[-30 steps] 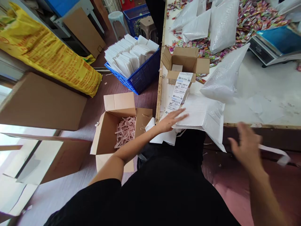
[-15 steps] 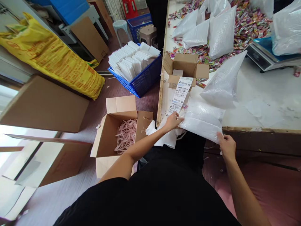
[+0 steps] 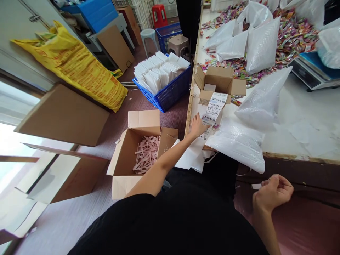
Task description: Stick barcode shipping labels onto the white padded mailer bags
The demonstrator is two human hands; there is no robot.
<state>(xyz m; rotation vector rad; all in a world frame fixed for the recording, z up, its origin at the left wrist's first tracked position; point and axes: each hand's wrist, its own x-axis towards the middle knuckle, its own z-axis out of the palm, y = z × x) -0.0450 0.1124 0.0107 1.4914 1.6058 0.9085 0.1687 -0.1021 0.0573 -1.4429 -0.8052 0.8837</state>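
My left hand (image 3: 198,126) is over the strip of printed shipping labels (image 3: 215,106) at the table's corner, fingers spread and thumb touching the strip. To its right a stuffed white bubble mailer (image 3: 237,143) lies partly over the table edge, free of both hands. Off the table's front edge, my right hand (image 3: 275,191) has its fingers curled in, with a small white slip (image 3: 256,186) at the fingertips. The strip's upper end rests against an open small carton (image 3: 216,79). White backing paper (image 3: 192,156) hangs below the corner.
Another filled mailer (image 3: 267,97), a scale (image 3: 313,71) and wrapped candies (image 3: 300,39) occupy the table. A blue basket (image 3: 172,94) of white envelopes and an open carton (image 3: 122,152) with pink paper shreds stand on the floor at left. A yellow sack (image 3: 79,67) leans behind.
My right hand has let go of the mailer's corner and moved down and right. My left hand has left the mailer's edge and shifted onto the label strip.
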